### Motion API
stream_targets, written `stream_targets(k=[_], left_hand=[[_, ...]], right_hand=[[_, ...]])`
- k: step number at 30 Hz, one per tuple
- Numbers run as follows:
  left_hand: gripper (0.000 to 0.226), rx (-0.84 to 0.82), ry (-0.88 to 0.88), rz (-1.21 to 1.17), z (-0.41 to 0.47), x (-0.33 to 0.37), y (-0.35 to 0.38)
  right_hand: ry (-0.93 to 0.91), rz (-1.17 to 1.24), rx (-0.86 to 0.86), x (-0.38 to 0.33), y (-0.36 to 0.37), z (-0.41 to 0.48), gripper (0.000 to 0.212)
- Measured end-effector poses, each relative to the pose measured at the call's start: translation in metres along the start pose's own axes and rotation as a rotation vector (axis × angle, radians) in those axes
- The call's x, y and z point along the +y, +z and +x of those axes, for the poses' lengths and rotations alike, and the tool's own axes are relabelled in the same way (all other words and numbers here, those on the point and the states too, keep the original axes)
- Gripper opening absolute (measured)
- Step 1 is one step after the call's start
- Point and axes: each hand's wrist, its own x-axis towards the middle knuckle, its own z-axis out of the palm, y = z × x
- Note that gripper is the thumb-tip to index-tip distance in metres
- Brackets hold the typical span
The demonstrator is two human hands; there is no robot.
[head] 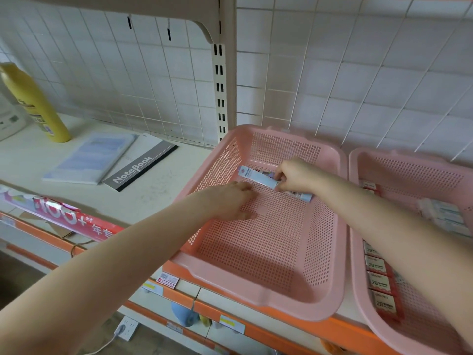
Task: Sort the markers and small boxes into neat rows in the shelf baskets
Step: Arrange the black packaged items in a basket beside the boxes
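A pink perforated basket (225,165) stands on the shelf in front of me. Near its far wall lies a long pale-blue and white marker pack (258,175), angled toward the right. My right hand (294,176) grips the middle of this pack with curled fingers. My left hand (230,198) lies flat on the basket floor just left of the pack, fingers stretched out. A second pink basket (358,160) to the right holds a row of small red-and-white 2B boxes (378,280) and some pale boxes (445,216), partly hidden by my right arm.
On the shelf to the left lie a grey notebook (143,165) and a pale-blue booklet (92,157), with a yellow bottle (33,103) behind them. A wire grid backs the shelf. An orange shelf edge (230,298) with price tags runs below the baskets.
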Motion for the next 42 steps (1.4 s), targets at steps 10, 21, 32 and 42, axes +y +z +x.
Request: stream_targets(k=[10, 21, 32, 42], left_hand=[[0.039, 0.072, -0.021, 0.043, 0.000, -0.002, -0.001], [0.079, 0.027, 0.001, 0.097, -0.001, 0.000, 0.003], [0.100, -0.360, -0.165, 0.147, 0.021, 0.001, -0.025], [0.087, -0.239, -0.168, 0.094, 0.028, 0.002, -0.029]], right_hand=[[-0.085, -0.008, 0.027, -0.004, -0.001, -0.003, 0.013], [0.070, 0.046, 0.210, 0.004, -0.004, 0.000, 0.039], [0.052, -0.066, 0.088, 0.009, 0.001, 0.003, 0.028], [0.099, 0.119, 0.309, 0.005, -0.029, -0.008, 0.032]])
